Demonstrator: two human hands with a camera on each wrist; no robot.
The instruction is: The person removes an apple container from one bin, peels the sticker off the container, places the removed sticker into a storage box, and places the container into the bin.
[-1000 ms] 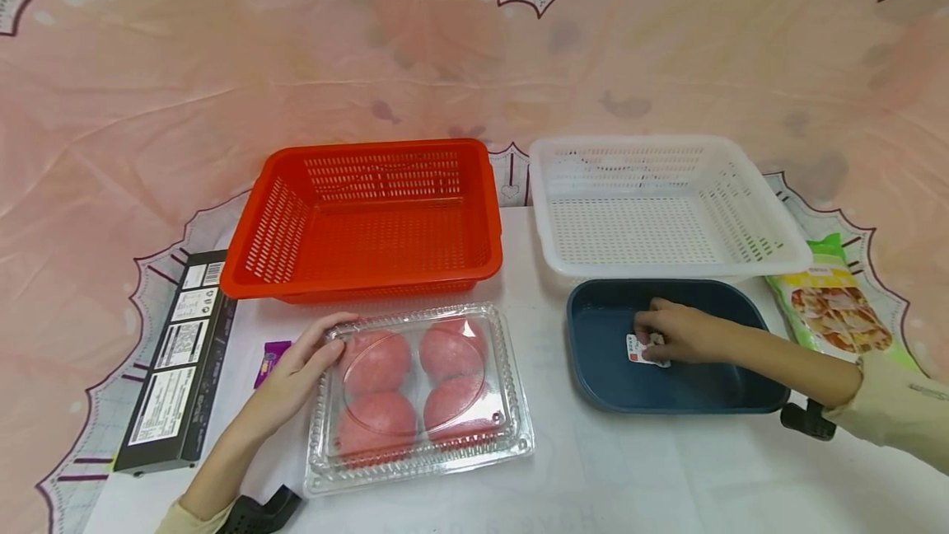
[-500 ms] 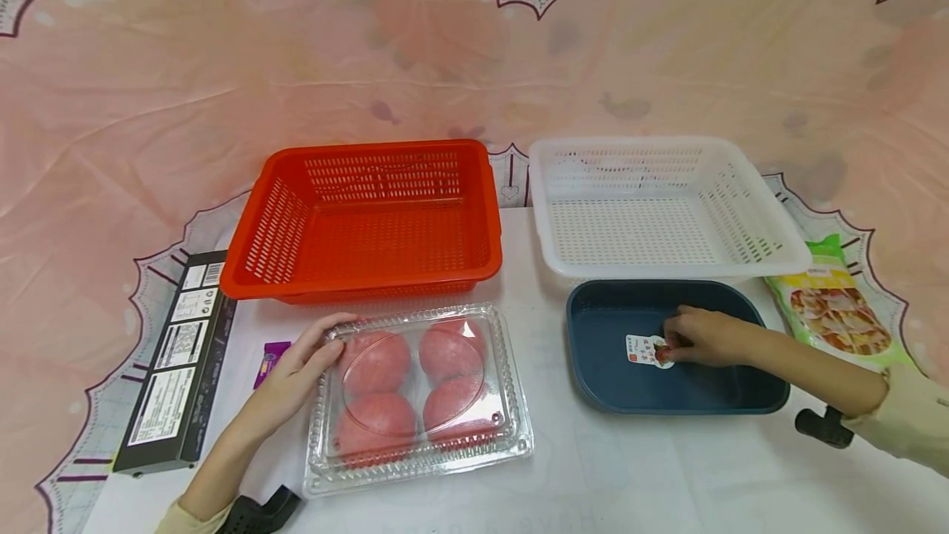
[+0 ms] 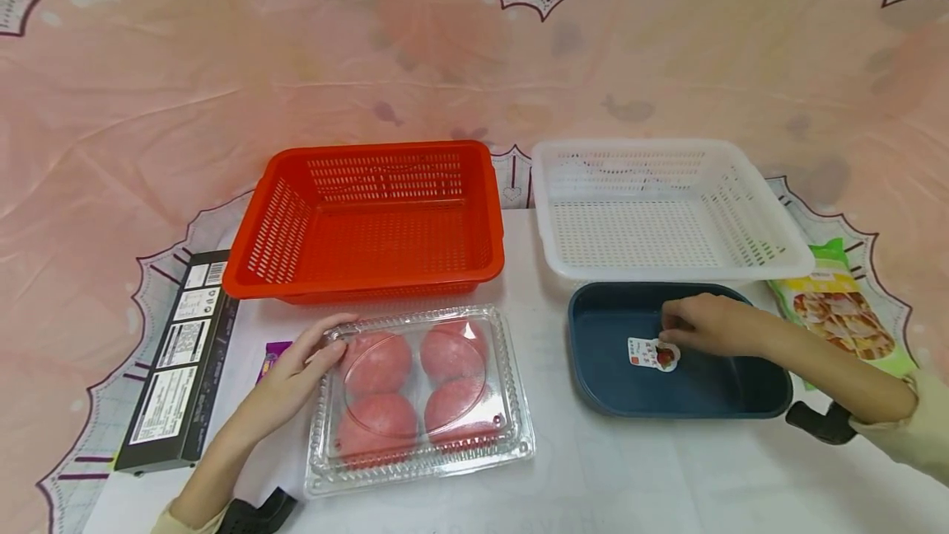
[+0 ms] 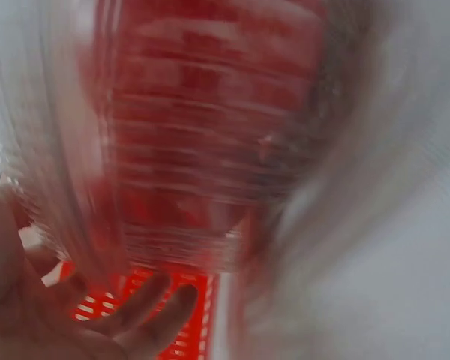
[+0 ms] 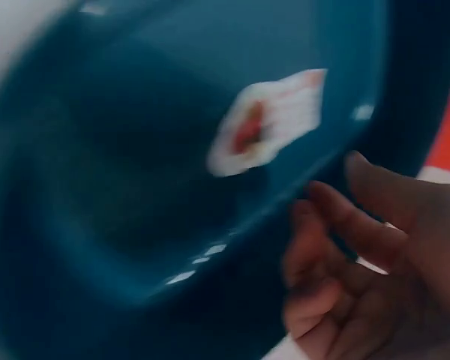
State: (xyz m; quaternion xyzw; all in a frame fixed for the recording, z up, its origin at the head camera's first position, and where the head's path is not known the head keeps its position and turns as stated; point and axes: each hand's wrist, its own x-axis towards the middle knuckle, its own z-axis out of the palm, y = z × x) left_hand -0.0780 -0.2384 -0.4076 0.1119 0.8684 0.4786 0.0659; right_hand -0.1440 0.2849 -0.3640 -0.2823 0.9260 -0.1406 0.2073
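Four-sided and clear, a plastic clamshell box (image 3: 404,472) with several round pink items lies on the table in the head view. My left hand (image 3: 291,377) touches its upper left corner; in the left wrist view its fingers (image 4: 146,304) are extended beside the box's ribbed wall. On the right, my right hand (image 3: 708,324) hovers over a dark blue tray (image 3: 608,398). A small white label with a red fruit picture (image 3: 652,354) lies flat on the tray's floor, just below the fingertips. The right wrist view shows those fingers loosely bent, apart from the label (image 5: 266,124), with nothing visible between them.
Behind stand a red plastic basket (image 3: 385,250) and a white basket (image 3: 630,233). A long black box (image 3: 174,361) lies at the left, a small purple packet (image 3: 273,355) near the left wrist, and a green and yellow food bag (image 3: 841,303) beyond the right forearm.
My right hand was at the label, then drew right and up off it, so the label's fruit end now shows. The label stayed in the tray. My left hand stays at the box.
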